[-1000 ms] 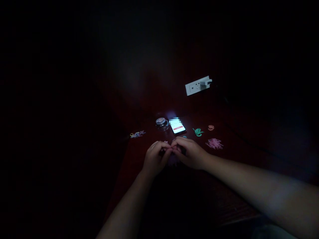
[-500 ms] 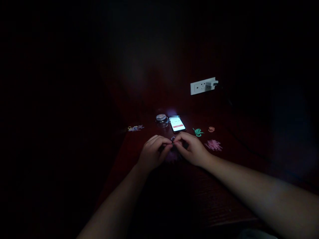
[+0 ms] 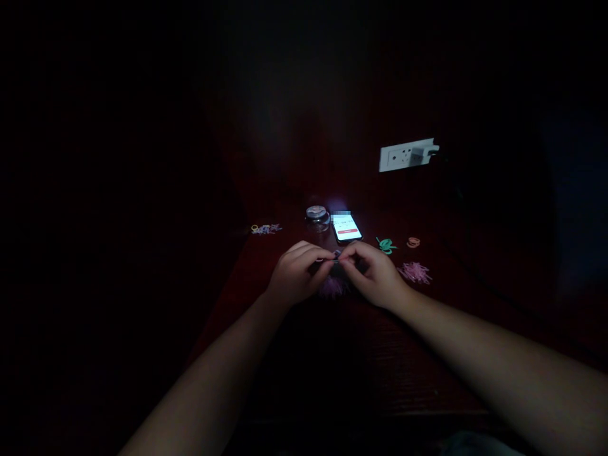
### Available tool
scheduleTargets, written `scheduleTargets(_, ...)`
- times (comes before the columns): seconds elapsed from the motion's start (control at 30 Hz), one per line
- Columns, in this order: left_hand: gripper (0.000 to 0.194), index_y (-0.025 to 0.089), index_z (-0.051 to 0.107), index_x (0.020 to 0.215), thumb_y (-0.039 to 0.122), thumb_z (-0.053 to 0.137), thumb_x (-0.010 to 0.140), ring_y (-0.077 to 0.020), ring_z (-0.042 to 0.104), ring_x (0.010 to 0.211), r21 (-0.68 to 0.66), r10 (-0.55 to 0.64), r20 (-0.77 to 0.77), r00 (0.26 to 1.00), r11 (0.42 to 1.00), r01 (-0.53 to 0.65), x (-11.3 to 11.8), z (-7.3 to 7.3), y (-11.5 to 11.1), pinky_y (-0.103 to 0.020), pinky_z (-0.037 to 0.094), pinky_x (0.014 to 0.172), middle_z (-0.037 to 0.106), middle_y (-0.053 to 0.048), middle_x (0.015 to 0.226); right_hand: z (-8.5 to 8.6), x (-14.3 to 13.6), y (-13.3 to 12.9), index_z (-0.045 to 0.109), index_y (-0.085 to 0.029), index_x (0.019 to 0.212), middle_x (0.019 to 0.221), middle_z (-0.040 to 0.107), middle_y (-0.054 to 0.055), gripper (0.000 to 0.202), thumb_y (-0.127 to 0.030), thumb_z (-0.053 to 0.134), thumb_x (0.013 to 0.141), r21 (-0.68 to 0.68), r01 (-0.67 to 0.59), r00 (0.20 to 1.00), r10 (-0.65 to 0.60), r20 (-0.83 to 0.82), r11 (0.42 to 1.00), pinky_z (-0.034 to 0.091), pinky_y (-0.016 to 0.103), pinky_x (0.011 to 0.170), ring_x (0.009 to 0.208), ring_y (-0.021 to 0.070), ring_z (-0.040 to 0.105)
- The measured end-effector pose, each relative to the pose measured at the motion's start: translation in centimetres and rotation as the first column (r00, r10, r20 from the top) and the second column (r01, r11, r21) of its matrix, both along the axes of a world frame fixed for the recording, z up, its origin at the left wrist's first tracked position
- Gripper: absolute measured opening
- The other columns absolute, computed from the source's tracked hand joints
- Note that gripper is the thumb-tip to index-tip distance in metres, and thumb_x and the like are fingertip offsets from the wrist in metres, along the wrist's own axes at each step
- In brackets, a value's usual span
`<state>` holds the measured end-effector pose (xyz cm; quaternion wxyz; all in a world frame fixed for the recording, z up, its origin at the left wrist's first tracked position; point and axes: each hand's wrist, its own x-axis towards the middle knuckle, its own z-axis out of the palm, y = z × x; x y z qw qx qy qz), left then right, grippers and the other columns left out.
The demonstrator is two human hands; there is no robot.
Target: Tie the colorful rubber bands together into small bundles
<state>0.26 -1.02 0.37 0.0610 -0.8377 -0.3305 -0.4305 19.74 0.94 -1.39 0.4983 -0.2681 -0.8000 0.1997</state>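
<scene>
My left hand (image 3: 298,273) and my right hand (image 3: 375,273) meet over the middle of the dark red table. Thumb and fingers of both are pinched together. A thin, small thing (image 3: 336,260) spans the gap between the fingertips, too small and dim to name. Just below it lies a purple-pink pile of thin bands (image 3: 333,287), partly hidden by my hands. Beyond the fingertips is a phone (image 3: 347,229) with a lit screen. A clear jar (image 3: 317,220) with a patterned lid stands left of the phone.
Right of my hands lie a pink pile of bands (image 3: 416,272), some green bands (image 3: 386,246) and orange bands (image 3: 413,242). A pale mixed pile (image 3: 266,228) is at the far left. The wall socket (image 3: 408,156) holds a plug; a dark cable runs down the right.
The view has shifted, so the table things appear farther right and slightly higher. My hands stay pinched together, with a little more of the thin thing showing between the fingertips.
</scene>
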Motion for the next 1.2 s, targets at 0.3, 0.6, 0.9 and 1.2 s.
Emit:
scheduleTargets(0.3,0.01,0.019,0.065,0.091,0.023,0.056,0.092,-0.0174,0.062,0.085,-0.038,0.053,-0.045,0.998,0.998,-0.055,-0.17,0.19,0.0,-0.033,0.049,0.081,0.071,-0.004,0.089,-0.33,0.11,0.18,0.059,-0.019,0.087,0.083,0.064,0.004,0.007,-0.021,0.054,0.091,-0.022,0.003,1.0,-0.003,0.011,1.0,0.045,0.03,0.069,0.076,0.0172,0.058)
scheduleTargets(0.6,0.007,0.019,0.064,0.091,0.022,0.057,0.092,-0.0179,0.061,0.087,-0.069,0.061,-0.04,0.997,0.996,-0.063,-0.16,0.06,0.11,-0.032,0.049,0.081,0.069,-0.004,0.09,-0.46,0.13,0.27,0.06,-0.02,0.087,0.08,0.063,0.003,0.008,-0.024,0.054,0.092,-0.047,-0.006,1.0,0.007,0.02,0.999,0.046,0.03,0.068,0.074,0.0174,0.058)
scheduleTargets(0.9,0.012,0.02,0.065,0.093,0.028,0.056,0.094,-0.0176,0.063,0.087,-0.082,-0.002,-0.041,0.999,0.997,-0.001,-0.12,0.13,-0.02,-0.033,0.05,0.081,0.07,-0.004,0.09,0.05,0.02,0.09,0.061,-0.02,0.084,0.077,0.063,0.003,0.013,-0.024,0.053,0.092,-0.038,-0.052,0.996,0.054,0.066,0.998,0.046,0.031,0.068,0.072,0.0174,0.057)
scheduleTargets(1.2,0.012,0.019,0.064,0.09,0.026,0.055,0.094,-0.0173,0.062,0.087,-0.076,0.018,-0.052,0.998,0.997,-0.022,-0.15,0.32,-0.02,-0.032,0.05,0.081,0.069,-0.004,0.089,-0.08,0.13,0.18,0.059,-0.019,0.082,0.075,0.061,0.002,0.013,-0.025,0.053,0.092,-0.033,-0.051,0.996,0.053,0.07,0.998,0.045,0.03,0.066,0.07,0.017,0.056)
